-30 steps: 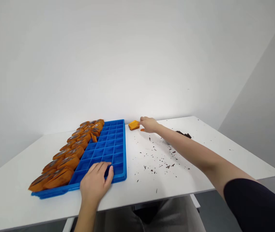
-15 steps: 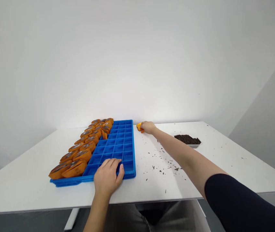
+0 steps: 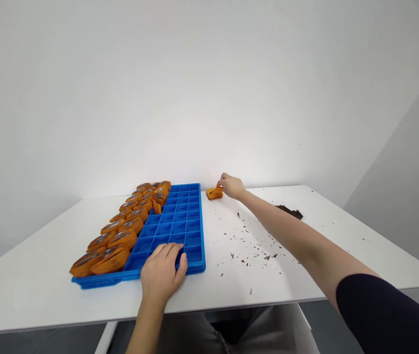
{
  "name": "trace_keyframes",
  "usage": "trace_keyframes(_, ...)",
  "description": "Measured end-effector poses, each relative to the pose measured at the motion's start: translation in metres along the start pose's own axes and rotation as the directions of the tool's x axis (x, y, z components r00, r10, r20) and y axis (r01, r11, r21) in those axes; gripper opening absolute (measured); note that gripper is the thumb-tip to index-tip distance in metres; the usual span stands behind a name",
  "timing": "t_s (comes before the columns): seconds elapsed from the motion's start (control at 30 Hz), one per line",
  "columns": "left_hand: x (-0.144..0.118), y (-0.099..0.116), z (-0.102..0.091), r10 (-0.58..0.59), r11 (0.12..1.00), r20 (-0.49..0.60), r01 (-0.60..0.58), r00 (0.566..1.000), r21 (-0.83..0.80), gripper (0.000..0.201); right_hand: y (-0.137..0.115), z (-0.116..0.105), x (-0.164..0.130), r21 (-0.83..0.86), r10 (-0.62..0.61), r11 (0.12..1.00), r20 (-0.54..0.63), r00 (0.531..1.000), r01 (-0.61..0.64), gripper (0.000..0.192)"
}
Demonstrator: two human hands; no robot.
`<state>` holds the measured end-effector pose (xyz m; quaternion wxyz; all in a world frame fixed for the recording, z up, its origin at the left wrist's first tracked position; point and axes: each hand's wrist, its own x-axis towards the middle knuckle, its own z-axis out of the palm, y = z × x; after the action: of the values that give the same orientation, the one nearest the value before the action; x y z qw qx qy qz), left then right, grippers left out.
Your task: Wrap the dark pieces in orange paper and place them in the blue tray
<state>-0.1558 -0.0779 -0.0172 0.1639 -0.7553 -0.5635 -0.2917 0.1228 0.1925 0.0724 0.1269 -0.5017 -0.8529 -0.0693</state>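
Note:
A blue grid tray point(image 3: 180, 221) lies on the white table point(image 3: 28, 275). Its left columns hold several orange filled packets point(image 3: 121, 238); its right cells are bare. My left hand point(image 3: 163, 275) rests flat on the tray's near edge, fingers over the rim. My right hand point(image 3: 232, 187) reaches to the far side of the table and pinches the top of a small stack of orange packets point(image 3: 214, 193) beside the tray's far right corner.
A pile of dark brown flakes point(image 3: 290, 212) lies at the right, partly hidden by my forearm. Loose dark crumbs point(image 3: 254, 246) are scattered over the table between tray and pile. A plain white wall stands behind the table.
My right hand lifted slightly at the orange stack, and its fingers now pinch the top packet. The view shifted a little. My left hand stayed on the tray edge.

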Motion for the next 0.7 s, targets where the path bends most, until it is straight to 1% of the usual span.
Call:
trace_keyframes(0.1, 0.0, -0.002, 0.001, 0.013, 1.0, -0.025, -0.014, 1.0, -0.028, 0.028, 0.007, -0.019, -0.024, 0.079, 0.004, 0.997, -0.116, 0.993, 0.005, 0.027)
trace_keyframes(0.2, -0.002, -0.003, 0.002, 0.002, 0.998, -0.076, -0.006, 0.997, -0.058, 0.027, 0.01, -0.032, -0.058, 0.271, 0.015, 0.961, -0.247, 0.969, 0.054, 0.02)
trace_keyframes(0.27, -0.002, -0.001, 0.001, -0.023, 0.997, -0.103, 0.016, 0.994, -0.073, 0.028, 0.011, -0.036, -0.082, 0.413, -0.004, 0.901, -0.3, 0.954, 0.134, 0.022)
trace_keyframes(0.33, 0.003, 0.004, -0.002, -0.07, 0.99, -0.12, 0.055, 0.99, -0.126, 0.03, 0.01, -0.036, -0.105, 0.543, -0.03, 0.814, -0.319, 0.947, 0.208, 0.027)
trace_keyframes(0.43, 0.028, 0.02, -0.012, -0.147, 0.951, -0.09, 0.115, 0.985, -0.286, 0.033, 0.006, -0.03, -0.13, 0.676, -0.05, 0.697, -0.289, 0.956, 0.241, 0.03)
trace_keyframes(0.47, 0.041, 0.026, -0.015, -0.12, 0.939, -0.038, 0.101, 0.992, -0.327, 0.035, 0.005, -0.027, -0.136, 0.7, -0.056, 0.672, -0.277, 0.959, 0.241, 0.031)
trace_keyframes(0.5, 0.056, 0.033, -0.017, -0.043, 0.937, 0.038, 0.053, 0.998, -0.344, 0.039, 0.004, -0.022, -0.14, 0.717, -0.059, 0.653, -0.271, 0.961, 0.243, 0.031)
trace_keyframes(0.53, 0.073, 0.039, -0.018, 0.028, 0.936, 0.098, 0.009, 0.995, -0.351, 0.043, 0.004, -0.017, -0.142, 0.729, -0.06, 0.639, -0.273, 0.96, 0.247, 0.031)
trace_keyframes(0.6, 0.109, 0.047, -0.014, 0.11, 0.913, 0.158, -0.037, 0.981, -0.406, 0.051, 0.004, -0.005, -0.145, 0.737, -0.041, 0.623, -0.304, 0.952, 0.262, 0.033)
trace_keyframes(0.63, 0.127, 0.049, -0.01, 0.158, 0.892, 0.196, -0.055, 0.968, -0.45, 0.053, 0.005, 0.002, -0.145, 0.73, -0.03, 0.626, -0.327, 0.944, 0.273, 0.035)
trace_keyframes(0.67, 0.144, 0.049, -0.003, 0.23, 0.865, 0.25, -0.08, 0.941, -0.495, 0.054, 0.006, 0.009, -0.146, 0.714, -0.024, 0.64, -0.349, 0.937, 0.283, 0.038)
trace_keyframes(0.7, 0.159, 0.048, 0.006, 0.304, 0.836, 0.3, -0.102, 0.904, -0.539, 0.054, 0.008, 0.015, -0.146, 0.69, -0.023, 0.664, -0.367, 0.93, 0.289, 0.04)
